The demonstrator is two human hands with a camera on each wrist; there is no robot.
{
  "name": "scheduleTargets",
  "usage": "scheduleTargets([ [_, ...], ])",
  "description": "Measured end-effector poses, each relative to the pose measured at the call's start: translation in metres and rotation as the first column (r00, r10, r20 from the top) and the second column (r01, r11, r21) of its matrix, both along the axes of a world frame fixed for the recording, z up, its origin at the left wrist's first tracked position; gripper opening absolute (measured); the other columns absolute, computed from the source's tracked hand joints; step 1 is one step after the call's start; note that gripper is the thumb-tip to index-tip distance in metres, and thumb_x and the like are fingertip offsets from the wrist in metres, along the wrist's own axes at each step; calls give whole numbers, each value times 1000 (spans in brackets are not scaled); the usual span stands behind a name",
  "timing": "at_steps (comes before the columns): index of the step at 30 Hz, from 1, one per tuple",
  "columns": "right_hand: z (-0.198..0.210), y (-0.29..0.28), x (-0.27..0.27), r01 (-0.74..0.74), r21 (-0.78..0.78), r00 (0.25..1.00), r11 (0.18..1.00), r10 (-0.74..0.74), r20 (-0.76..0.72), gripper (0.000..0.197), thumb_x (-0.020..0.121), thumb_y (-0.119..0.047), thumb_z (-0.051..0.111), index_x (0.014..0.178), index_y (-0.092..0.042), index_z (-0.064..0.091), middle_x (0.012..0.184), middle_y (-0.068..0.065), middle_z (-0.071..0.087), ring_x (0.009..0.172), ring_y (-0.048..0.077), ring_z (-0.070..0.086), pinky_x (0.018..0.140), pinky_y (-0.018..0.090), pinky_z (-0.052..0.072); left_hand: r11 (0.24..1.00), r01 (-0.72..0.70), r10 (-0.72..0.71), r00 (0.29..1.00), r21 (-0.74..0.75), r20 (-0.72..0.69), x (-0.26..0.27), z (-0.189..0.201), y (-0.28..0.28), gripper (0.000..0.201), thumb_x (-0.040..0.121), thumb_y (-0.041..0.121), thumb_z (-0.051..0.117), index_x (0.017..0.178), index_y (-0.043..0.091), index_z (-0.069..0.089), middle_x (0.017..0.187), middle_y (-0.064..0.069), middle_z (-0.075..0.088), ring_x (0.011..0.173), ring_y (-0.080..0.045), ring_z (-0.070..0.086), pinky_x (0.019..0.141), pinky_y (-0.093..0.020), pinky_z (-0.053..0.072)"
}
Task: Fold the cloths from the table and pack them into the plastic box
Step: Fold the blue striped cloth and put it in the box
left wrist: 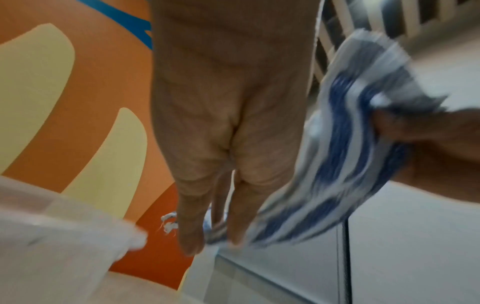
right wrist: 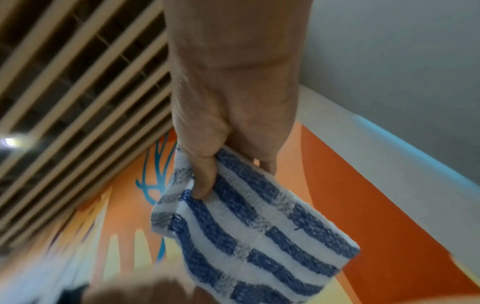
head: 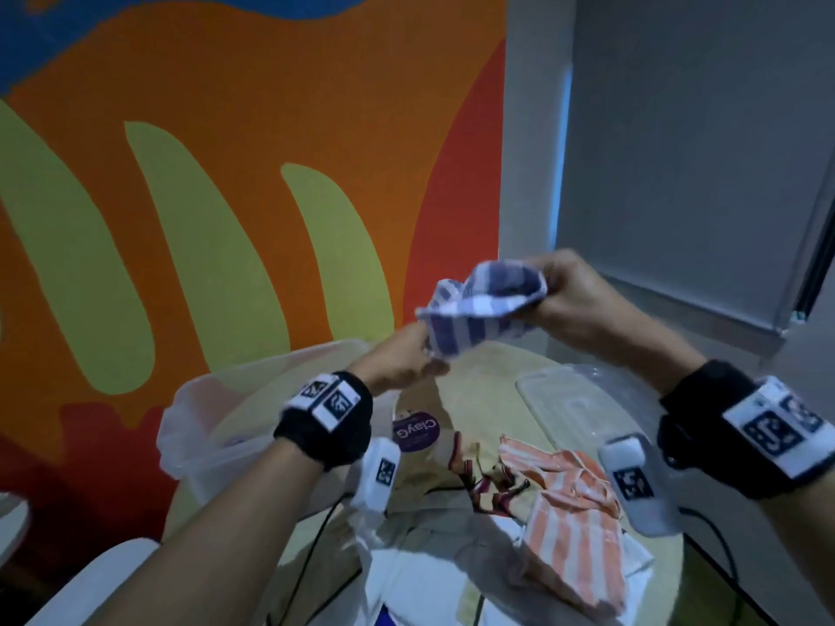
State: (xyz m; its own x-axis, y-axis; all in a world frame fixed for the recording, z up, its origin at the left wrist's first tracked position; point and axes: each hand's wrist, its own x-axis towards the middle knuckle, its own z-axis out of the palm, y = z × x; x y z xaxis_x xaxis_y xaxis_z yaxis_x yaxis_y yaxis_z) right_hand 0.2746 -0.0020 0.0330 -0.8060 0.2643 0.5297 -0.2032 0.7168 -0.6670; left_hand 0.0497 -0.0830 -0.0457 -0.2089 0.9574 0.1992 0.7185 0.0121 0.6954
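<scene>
right now both hands are holding the blue striped cloth (head: 479, 309) in the air above the table (head: 492, 368), left hand (head: 397, 361) pinching its lower edge, right hand (head: 574, 300) gripping the top. folding seems underway; next, probably matching corners, then reaching to the plastic box (head: 199, 426).

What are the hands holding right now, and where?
Both hold the blue-and-white striped cloth: right hand pinches its upper edge, left hand its lower corner.
</scene>
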Motion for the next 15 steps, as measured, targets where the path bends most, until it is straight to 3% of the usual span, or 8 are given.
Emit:
scheduleTargets([
  [1, -26, 0, -1, 38, 8, 995, 999, -39, 90, 41, 87, 12, 67, 66, -23, 70, 59, -17, 56, 60, -4, 48, 56, 19, 42, 996, -21, 13, 996, -87, -86, 2, -18, -9, 37, 94, 4, 65, 130, 13, 62, 127, -7, 68, 115, -24, 65, 101, -49, 53],
  [3, -88, 1, 0, 92, 38, 962, 995, -99, 255, 27, 82, 9, 69, 66, -12, 63, 60, -17, 51, 61, -4, 46, 54, 26, 40, 985, -31, -3, 981, -172, -192, 9, -56, -28, 37, 92, 9, 67, 127, 19, 64, 128, -3, 66, 113, -21, 65, 99, -45, 55],
  [5, -155, 0, 6, 114, 46, 908, 992, -123, 401, 8, 77, -1, 68, 73, -2, 61, 63, -5, 60, 64, 2, 53, 55, 36, 46, 965, 20, -75, 976, -260, -202, 28, -90, -48, 46, 93, 12, 66, 137, 23, 59, 138, 3, 61, 123, -15, 61, 101, -31, 51],
  [7, -208, -3, 16, 122, 48, 851, 991, -129, 509, 14, 68, -10, 65, 80, -2, 65, 73, 9, 70, 68, 6, 63, 62, 43, 53, 958, 73, -124, 978, -278, -170, 47, -120, -66, 49, 95, 7, 61, 142, 21, 58, 143, 4, 59, 131, -12, 56, 105, -28, 48],
  [8, -228, -6, 22, 114, 29, 832, 993, -112, 544, 18, 67, -13, 67, 81, -4, 67, 76, 6, 72, 69, 7, 65, 64, 42, 54, 963, 78, -121, 980, -257, -155, 53, -134, -71, 44, 97, 8, 59, 139, 22, 60, 142, 5, 60, 131, -10, 56, 107, -29, 48],
  [12, -259, -21, 39, 137, 20, 823, 990, -125, 555, 16, 71, -20, 77, 78, -11, 66, 73, -3, 67, 66, 4, 60, 63, 30, 50, 977, 109, -118, 992, -184, -35, 79, -164, -86, 32, 99, 40, 59, 128, 28, 60, 123, 10, 64, 111, -8, 60, 98, -38, 51],
  [14, -258, -22, 43, 138, -22, 832, 990, -104, 545, 16, 74, -26, 79, 80, -15, 69, 76, -8, 70, 71, 3, 65, 67, 23, 54, 966, 138, -157, 985, -220, -71, 91, -171, -90, 56, 90, 65, 62, 136, 35, 51, 126, 11, 59, 111, -9, 56, 97, -40, 50],
  [15, -256, -23, 44, 133, -40, 841, 990, -92, 534, 18, 76, -28, 79, 82, -14, 70, 80, -4, 72, 76, 7, 68, 73, 31, 58, 961, 136, -167, 980, -242, -112, 96, -175, -92, 69, 85, 71, 65, 142, 37, 45, 133, 12, 55, 116, -9, 51, 100, -41, 48],
])
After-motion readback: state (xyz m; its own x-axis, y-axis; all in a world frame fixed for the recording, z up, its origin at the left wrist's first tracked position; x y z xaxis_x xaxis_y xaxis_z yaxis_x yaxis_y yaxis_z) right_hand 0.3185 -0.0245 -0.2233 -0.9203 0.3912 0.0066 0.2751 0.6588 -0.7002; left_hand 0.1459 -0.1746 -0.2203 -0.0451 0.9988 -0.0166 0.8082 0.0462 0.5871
